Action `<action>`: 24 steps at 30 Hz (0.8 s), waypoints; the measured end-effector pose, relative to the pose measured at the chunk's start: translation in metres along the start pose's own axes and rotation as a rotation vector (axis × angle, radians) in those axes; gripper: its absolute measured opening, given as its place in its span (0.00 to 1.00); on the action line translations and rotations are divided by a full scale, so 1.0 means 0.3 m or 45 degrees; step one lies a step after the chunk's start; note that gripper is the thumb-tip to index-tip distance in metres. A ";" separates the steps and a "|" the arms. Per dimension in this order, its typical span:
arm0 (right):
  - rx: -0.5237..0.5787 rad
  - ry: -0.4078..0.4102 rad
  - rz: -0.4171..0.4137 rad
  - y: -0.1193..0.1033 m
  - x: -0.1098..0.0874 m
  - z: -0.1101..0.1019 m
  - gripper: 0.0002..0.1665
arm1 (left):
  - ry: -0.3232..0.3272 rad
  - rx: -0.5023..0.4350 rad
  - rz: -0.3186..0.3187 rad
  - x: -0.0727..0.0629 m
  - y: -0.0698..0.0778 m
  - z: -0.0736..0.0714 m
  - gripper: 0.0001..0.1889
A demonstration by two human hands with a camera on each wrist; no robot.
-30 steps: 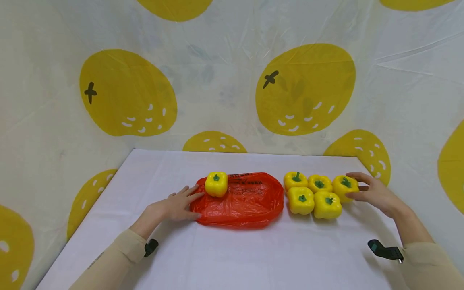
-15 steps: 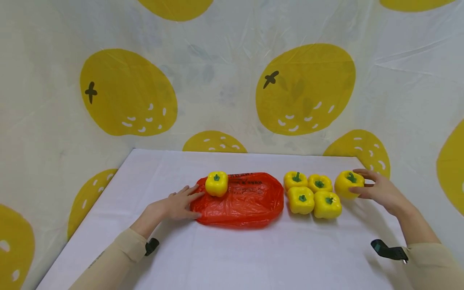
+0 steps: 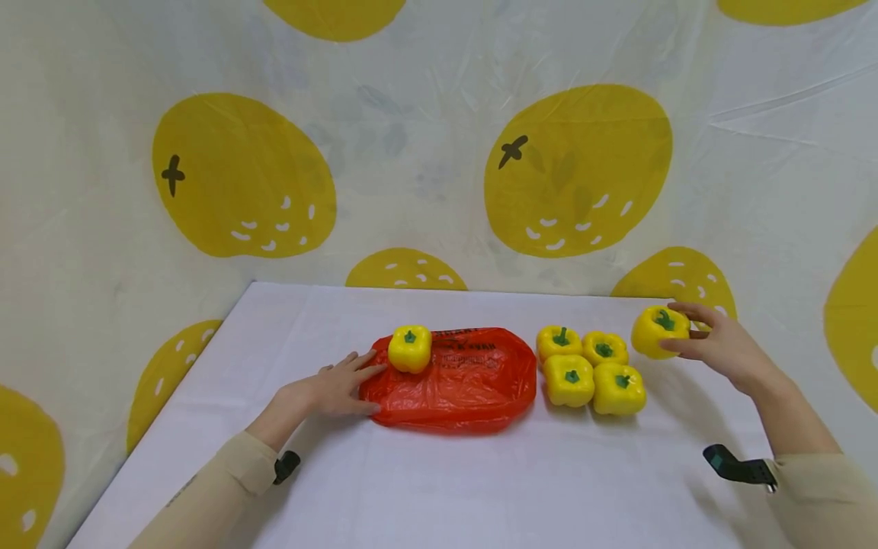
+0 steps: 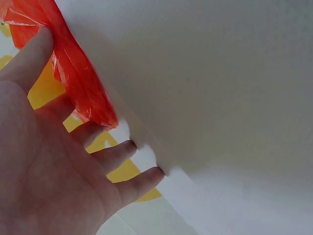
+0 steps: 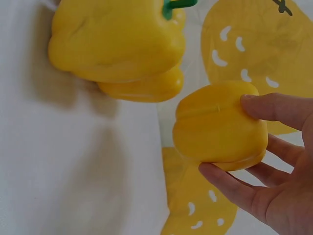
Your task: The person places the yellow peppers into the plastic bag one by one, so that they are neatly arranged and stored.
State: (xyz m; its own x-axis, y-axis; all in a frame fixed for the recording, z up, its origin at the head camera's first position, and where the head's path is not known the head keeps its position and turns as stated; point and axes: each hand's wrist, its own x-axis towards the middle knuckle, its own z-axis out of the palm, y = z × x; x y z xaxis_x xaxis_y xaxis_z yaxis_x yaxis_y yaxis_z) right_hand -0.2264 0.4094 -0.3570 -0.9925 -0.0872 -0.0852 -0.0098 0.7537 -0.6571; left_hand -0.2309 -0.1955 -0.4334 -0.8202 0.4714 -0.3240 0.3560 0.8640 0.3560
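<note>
In my right hand (image 3: 727,347) I grip a yellow bell pepper (image 3: 657,333) with a green stem. The right wrist view has this held pepper (image 5: 220,126) raised off the white surface, thumb on one side and fingers on the other. My left hand (image 3: 336,389) lies with spread, straight fingers at the left edge of a flat red plastic bag (image 3: 466,389); its thumb and some fingertips touch the bag's edge (image 4: 83,83) in the left wrist view. One yellow pepper (image 3: 409,349) sits on the bag's upper left part.
Several more yellow peppers (image 3: 571,380) stand in a tight group right of the bag, left of my right hand. A white cloth (image 3: 439,488) covers the table. Behind it hangs a pale curtain (image 3: 411,168) printed with large yellow fruit.
My right hand has drawn the rightmost pepper away from the group and lifted it off the table. The left hand, the bag and the pepper on it stay where they were.
</note>
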 end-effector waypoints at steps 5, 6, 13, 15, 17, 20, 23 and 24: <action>0.027 0.004 -0.003 -0.056 -0.007 -0.019 0.52 | 0.008 0.015 -0.007 0.001 0.003 -0.004 0.44; 0.032 0.008 -0.002 -0.068 -0.008 -0.022 0.53 | 0.009 0.019 -0.008 0.002 0.003 -0.004 0.44; 0.031 0.032 -0.068 -0.146 -0.020 -0.028 0.50 | 0.003 0.017 -0.006 0.003 0.001 -0.006 0.44; 0.038 0.033 -0.083 -0.164 -0.021 -0.026 0.50 | 0.002 0.013 -0.005 0.003 0.001 -0.004 0.44; 0.039 0.034 -0.099 -0.182 -0.020 -0.023 0.49 | 0.005 0.011 -0.008 0.003 -0.001 -0.001 0.44; 0.044 0.041 -0.126 -0.209 -0.021 -0.018 0.49 | 0.008 0.014 -0.012 0.005 -0.006 0.002 0.44; 0.050 0.058 -0.171 -0.236 -0.025 -0.011 0.47 | 0.011 0.010 -0.009 0.007 -0.009 0.006 0.44; 0.048 0.066 -0.190 -0.244 -0.026 -0.009 0.46 | 0.011 0.012 -0.007 0.007 -0.010 0.007 0.44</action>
State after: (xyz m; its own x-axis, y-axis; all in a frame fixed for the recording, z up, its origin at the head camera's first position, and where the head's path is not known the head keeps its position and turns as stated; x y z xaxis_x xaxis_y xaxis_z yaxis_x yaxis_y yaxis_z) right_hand -0.2182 0.3567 -0.3061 -0.9853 -0.1622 0.0538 -0.1544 0.7098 -0.6873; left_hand -0.2327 -0.1968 -0.4370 -0.8260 0.4651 -0.3183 0.3557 0.8683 0.3458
